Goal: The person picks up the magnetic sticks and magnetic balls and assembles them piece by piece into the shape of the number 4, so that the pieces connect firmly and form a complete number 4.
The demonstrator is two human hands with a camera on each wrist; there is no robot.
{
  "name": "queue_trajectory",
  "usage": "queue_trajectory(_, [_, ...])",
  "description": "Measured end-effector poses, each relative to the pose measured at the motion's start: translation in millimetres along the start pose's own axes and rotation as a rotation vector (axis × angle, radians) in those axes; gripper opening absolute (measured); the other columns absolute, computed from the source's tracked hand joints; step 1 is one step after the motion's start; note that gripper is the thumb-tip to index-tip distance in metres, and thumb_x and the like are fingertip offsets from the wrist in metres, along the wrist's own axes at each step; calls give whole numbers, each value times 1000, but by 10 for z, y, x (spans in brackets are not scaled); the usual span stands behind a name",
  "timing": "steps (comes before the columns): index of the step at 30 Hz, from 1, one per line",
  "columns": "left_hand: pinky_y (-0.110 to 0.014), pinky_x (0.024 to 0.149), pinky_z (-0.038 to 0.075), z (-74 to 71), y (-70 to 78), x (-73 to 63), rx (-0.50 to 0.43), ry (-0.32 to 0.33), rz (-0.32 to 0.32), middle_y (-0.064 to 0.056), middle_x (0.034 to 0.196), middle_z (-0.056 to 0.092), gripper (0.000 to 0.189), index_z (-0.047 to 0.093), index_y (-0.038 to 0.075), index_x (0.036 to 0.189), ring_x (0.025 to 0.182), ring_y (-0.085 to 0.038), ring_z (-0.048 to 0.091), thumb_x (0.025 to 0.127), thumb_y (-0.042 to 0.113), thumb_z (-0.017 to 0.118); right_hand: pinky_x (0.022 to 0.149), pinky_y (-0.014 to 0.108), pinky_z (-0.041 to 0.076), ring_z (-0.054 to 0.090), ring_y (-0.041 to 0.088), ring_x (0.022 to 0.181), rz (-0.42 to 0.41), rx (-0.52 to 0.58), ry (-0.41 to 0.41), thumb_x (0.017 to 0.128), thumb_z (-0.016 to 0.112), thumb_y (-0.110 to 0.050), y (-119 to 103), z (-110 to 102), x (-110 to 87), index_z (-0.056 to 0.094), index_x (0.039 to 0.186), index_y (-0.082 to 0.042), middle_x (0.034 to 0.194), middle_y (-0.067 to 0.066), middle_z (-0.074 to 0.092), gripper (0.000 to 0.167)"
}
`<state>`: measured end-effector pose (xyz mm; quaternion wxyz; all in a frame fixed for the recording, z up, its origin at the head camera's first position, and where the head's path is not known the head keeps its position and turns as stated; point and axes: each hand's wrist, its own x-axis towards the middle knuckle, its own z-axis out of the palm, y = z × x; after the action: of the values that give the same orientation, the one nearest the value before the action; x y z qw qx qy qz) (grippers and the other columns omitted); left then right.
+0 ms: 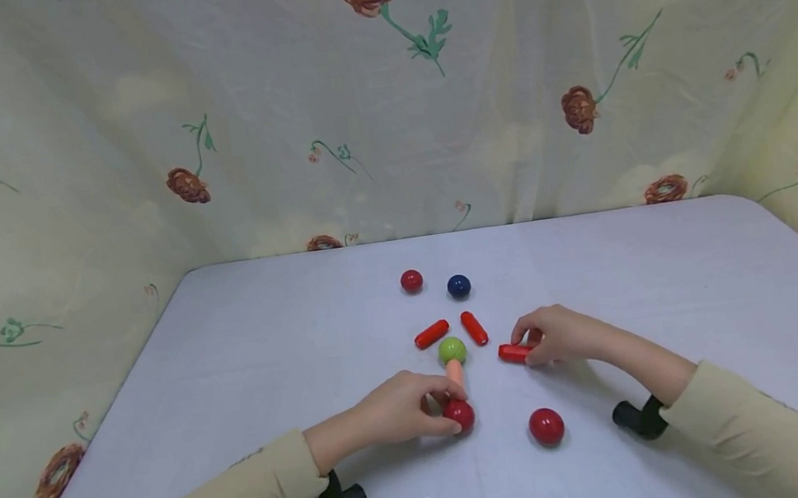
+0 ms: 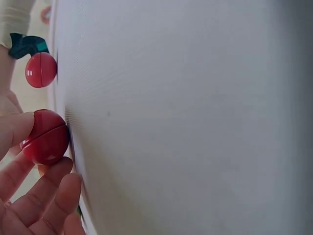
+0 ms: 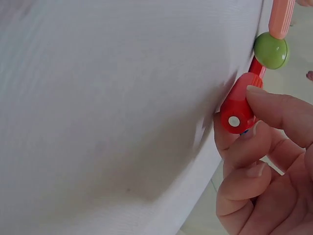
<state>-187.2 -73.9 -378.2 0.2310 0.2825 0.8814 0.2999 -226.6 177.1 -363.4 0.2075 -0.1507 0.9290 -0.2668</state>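
Note:
My left hand (image 1: 407, 407) pinches a glossy red ball (image 1: 460, 418) between thumb and fingers, low over the white table. The ball is at the near end of a salmon-pink rod (image 1: 455, 371), whose far end meets a lime green ball (image 1: 452, 350). To the right, my right hand (image 1: 562, 335) grips a short red rod (image 1: 511, 353) by its right part, thumb on one side and fingers on the other. A round silvery disc shows in that rod's end in the right wrist view. Two more red rods (image 1: 432, 334) (image 1: 474, 328) lie angled just beyond the green ball.
Farther back on the white table (image 1: 288, 321) sit another red ball (image 1: 412, 281) and a dark blue ball (image 1: 459, 287). A third red ball (image 1: 546, 427) rests nearer, between the forearms. Flower-printed curtain (image 1: 258, 75) hangs behind and beside the table.

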Motion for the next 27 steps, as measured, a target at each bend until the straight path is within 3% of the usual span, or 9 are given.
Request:
queue_trajectory(7, [-18, 60, 46, -6, -4, 55, -19, 2, 4, 10, 86, 60, 32, 63, 18, 110, 71, -6, 54, 79, 20, 72, 60, 25, 48, 51, 15, 73, -13, 27, -22, 79, 67, -5, -34, 16, -16, 65, 102, -6, 84, 4, 58, 23])
queue_trajectory(19, [-20, 59, 48, -42, -2, 147, -28, 20, -8, 10, 86, 59, 32, 63, 20, 111, 73, -7, 54, 80, 20, 70, 57, 24, 45, 48, 14, 68, -7, 69, -61, 79, 68, -5, -72, 68, 4, 65, 97, -7, 79, 3, 55, 19])
queue_trajectory(27, [-21, 58, 48, -54, -14, 179, -66, 65, -12, 5, 96, 62, 31, 62, 18, 111, 75, -10, 55, 81, 18, 70, 58, 24, 46, 49, 14, 69, -19, 80, -77, 78, 68, -7, -74, 68, 11, 66, 98, -8, 80, 2, 56, 20])
